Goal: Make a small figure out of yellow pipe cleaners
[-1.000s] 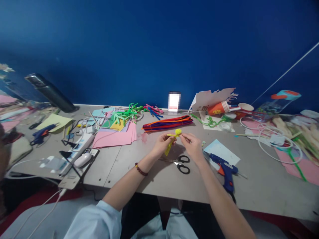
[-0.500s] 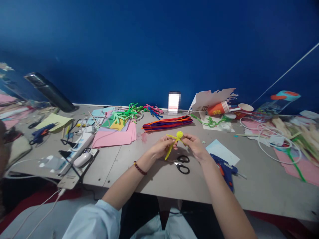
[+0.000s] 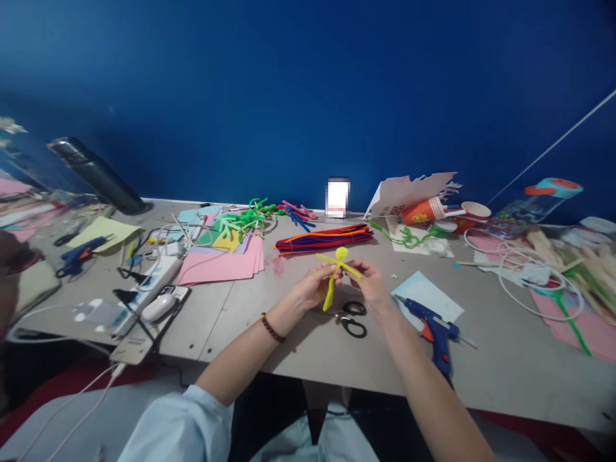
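Observation:
A small yellow pipe-cleaner figure (image 3: 335,269) with a round coiled head, two side arms and a long tail is held above the grey table (image 3: 298,346). My left hand (image 3: 315,287) is closed on its body from the left. My right hand (image 3: 369,282) pinches its right arm from the other side. Black-handled scissors (image 3: 350,317) lie on the table just below both hands.
A blue glue gun (image 3: 436,330) lies right of the hands beside a pale blue sheet (image 3: 428,296). A bundle of coloured pipe cleaners (image 3: 323,239) sits behind, pink paper (image 3: 224,263) to the left, a power strip (image 3: 154,279) and cables farther left, paper cups (image 3: 433,208) and white cord (image 3: 529,273) to the right.
The yellow figure was turned from slanted to nearly upright and its arms now stick out on both sides. Both hands shifted slightly but stay closed on it.

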Tool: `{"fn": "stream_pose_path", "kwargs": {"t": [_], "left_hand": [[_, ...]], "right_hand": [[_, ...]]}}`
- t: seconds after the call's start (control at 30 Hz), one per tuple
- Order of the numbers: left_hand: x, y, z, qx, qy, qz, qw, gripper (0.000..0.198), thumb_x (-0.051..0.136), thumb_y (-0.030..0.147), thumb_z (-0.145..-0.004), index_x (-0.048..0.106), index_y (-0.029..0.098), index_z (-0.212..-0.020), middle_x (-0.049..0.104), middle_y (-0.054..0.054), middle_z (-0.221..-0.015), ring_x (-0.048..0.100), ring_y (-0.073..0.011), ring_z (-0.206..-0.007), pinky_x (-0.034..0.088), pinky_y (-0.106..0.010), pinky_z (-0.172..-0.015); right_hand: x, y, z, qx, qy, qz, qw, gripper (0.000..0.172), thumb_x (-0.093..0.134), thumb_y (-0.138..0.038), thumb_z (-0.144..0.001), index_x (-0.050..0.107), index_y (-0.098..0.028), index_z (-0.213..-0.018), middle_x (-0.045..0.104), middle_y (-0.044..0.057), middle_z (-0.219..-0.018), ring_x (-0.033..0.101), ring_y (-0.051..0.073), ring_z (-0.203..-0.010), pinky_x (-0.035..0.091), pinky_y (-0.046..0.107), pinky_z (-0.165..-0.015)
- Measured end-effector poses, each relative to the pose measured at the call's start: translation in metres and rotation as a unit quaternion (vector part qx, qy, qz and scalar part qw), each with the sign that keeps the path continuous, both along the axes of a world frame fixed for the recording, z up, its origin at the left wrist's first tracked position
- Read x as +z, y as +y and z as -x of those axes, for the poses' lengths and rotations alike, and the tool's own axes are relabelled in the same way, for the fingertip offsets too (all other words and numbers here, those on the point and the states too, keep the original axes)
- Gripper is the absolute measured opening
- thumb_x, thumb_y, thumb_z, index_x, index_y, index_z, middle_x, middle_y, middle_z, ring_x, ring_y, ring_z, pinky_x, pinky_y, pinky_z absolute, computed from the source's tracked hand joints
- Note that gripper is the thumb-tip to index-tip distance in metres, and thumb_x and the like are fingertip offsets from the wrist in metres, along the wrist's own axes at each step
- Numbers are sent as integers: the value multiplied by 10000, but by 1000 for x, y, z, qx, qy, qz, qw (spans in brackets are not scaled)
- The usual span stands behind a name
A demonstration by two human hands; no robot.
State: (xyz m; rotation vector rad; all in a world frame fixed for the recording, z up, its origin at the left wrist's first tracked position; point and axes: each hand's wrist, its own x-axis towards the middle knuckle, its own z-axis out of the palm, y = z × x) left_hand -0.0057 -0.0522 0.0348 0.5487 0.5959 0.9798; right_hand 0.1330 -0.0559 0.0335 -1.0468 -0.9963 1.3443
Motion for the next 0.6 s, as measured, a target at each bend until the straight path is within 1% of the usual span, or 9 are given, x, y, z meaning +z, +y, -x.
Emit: {"fn": "stream_pose_path", "kwargs": {"t": [0.1, 0.2, 0.33, 0.43, 0.53, 0.6], "left_hand": [[3, -1, -2, 26, -6, 13, 1000, 194, 761, 224, -639, 609, 112, -685, 579, -1, -613, 549, -61, -533, 479, -171, -569], [6, -3, -4, 54, -7, 14, 998, 215, 764, 241, -640, 601, 120, -710, 582, 9, -625, 551, -60, -547, 487, -180, -597], [10, -7, -7, 51, -8, 1, 999, 256, 776, 278, -633, 599, 124, -735, 590, 11, -635, 557, -70, -569, 491, -206, -636], [11, -8, -9, 58, -12, 1, 998, 279, 793, 288, -612, 601, 125, -734, 599, 11, -640, 561, -73, -582, 484, -213, -650], [9, -8, -9, 74, -15, 0, 997, 282, 802, 289, -598, 613, 125, -730, 611, 12, -650, 568, -71, -593, 480, -212, -668], [7, -7, -10, 82, -13, -7, 997, 272, 798, 291, -602, 618, 123, -717, 619, 8, -656, 569, -70, -594, 479, -212, -672]], "right_hand": [[-5, -2, 5, -24, -25, -61, 998, 244, 752, -391, -604, 643, -204, -718, 654, 1, -714, 578, 138, -642, 447, 262, -586], [-9, -4, 8, -45, -55, -108, 992, 215, 716, -385, -660, 644, -212, -766, 664, 19, -789, 604, 159, -732, 485, 294, -684], [-11, -5, 8, -75, -62, -126, 987, 236, 712, -384, -673, 643, -215, -824, 665, 35, -848, 614, 173, -772, 508, 325, -734], [-11, -6, 9, -74, -45, -133, 987, 231, 718, -362, -679, 657, -219, -850, 672, 39, -882, 625, 181, -817, 510, 339, -773], [-11, -7, 9, -68, -48, -150, 985, 219, 712, -344, -700, 676, -224, -879, 670, 43, -937, 624, 187, -878, 498, 346, -821], [-12, -7, 10, -78, -63, -158, 982, 215, 703, -347, -715, 683, -219, -887, 663, 49, -955, 619, 189, -894, 491, 351, -837]]}}
